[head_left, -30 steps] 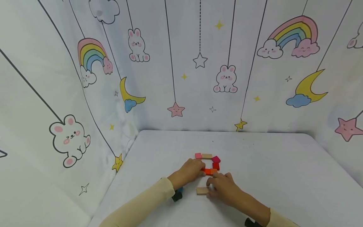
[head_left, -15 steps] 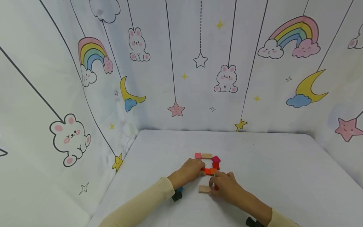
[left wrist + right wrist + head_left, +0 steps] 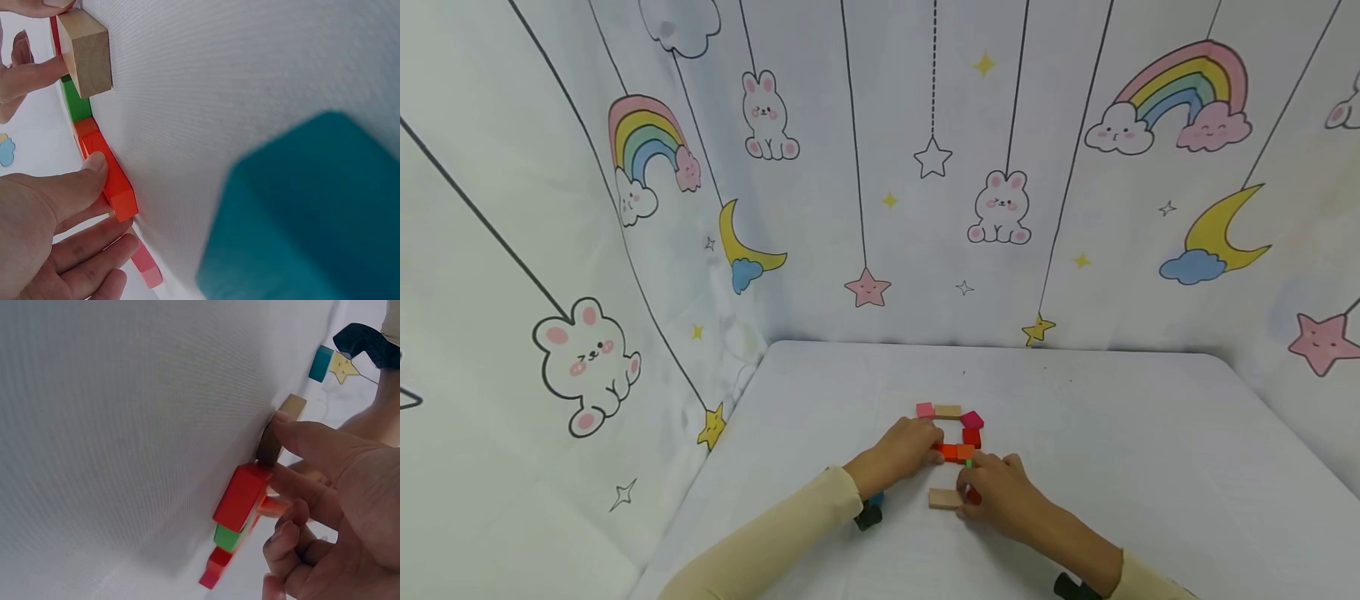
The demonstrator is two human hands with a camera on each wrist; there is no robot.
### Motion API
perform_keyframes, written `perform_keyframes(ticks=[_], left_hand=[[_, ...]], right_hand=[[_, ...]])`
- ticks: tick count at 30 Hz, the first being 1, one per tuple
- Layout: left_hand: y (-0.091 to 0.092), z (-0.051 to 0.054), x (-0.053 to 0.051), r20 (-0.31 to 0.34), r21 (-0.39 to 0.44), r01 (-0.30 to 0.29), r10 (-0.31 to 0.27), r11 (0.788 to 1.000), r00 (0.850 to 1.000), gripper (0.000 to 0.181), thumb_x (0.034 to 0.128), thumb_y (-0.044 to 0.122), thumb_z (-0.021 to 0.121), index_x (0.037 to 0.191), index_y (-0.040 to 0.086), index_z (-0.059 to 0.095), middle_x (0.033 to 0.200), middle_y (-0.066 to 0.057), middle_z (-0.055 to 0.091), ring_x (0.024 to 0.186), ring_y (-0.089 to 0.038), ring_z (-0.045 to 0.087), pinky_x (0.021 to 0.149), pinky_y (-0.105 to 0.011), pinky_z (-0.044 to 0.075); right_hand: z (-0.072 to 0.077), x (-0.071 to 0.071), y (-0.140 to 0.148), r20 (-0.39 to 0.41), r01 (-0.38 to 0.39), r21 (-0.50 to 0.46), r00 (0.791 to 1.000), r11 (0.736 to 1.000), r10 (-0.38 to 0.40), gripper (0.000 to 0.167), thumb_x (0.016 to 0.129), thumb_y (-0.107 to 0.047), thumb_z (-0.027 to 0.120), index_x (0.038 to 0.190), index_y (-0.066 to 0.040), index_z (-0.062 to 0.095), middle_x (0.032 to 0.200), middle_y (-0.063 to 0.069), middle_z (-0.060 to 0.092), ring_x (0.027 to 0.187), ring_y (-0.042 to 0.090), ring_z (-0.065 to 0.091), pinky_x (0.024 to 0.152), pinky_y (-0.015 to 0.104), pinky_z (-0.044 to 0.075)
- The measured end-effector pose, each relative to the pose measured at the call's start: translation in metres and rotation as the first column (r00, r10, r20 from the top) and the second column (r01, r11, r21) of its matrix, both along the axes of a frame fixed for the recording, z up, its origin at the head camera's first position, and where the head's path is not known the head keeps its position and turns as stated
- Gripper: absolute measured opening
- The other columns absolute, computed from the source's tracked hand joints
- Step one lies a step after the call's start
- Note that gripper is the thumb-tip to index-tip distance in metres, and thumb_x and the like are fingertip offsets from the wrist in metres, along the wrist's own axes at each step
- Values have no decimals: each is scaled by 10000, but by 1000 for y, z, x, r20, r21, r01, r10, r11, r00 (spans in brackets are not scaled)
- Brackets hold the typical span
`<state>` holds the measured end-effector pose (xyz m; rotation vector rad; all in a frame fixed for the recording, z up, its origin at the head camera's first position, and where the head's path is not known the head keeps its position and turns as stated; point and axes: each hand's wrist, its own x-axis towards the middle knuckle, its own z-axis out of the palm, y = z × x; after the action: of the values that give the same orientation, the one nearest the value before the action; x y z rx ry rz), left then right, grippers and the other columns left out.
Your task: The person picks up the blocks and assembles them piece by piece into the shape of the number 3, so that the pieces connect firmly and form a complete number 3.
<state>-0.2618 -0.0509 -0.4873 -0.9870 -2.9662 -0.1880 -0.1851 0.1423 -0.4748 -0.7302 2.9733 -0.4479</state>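
Note:
My left hand (image 3: 901,454) pinches the left end of an orange-red block (image 3: 112,178), thumb on its near side. That block meets a lighter orange block (image 3: 965,452). My right hand (image 3: 1006,492) pinches a plain wooden block (image 3: 943,499) between thumb and forefinger, low on the white cloth. A red block (image 3: 244,497) sits at the wooden block's right end. In the right wrist view a green block (image 3: 228,537) shows beyond it; the right hand mostly hides both from the head camera. Further back are pink (image 3: 925,409), wooden (image 3: 947,411), magenta (image 3: 972,419) and red (image 3: 972,437) blocks.
A teal block (image 3: 306,219) fills the lower right of the left wrist view, near the left forearm. White cloth (image 3: 1120,433) covers the table. A printed curtain (image 3: 925,250) stands behind and to the left. Dark bands (image 3: 869,517) circle the wrists.
My right hand has slid the wooden block a little to the right, towards the red block, part of which now shows by the fingers. The left hand stays on the orange-red block.

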Motion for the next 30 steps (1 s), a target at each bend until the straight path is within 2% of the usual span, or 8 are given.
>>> perform_keyframes(ticks=[30], left_hand=[[-1, 4, 4, 0, -1, 3, -3, 1000, 1000, 193, 965, 339, 785, 1060, 172, 774, 861, 71, 690, 751, -85, 529, 734, -201, 467]], right_hand=[[2, 3, 3, 12, 24, 37, 1000, 999, -24, 286, 716, -319, 983, 878, -246, 758, 810, -85, 556, 853, 121, 583, 847, 497, 436]])
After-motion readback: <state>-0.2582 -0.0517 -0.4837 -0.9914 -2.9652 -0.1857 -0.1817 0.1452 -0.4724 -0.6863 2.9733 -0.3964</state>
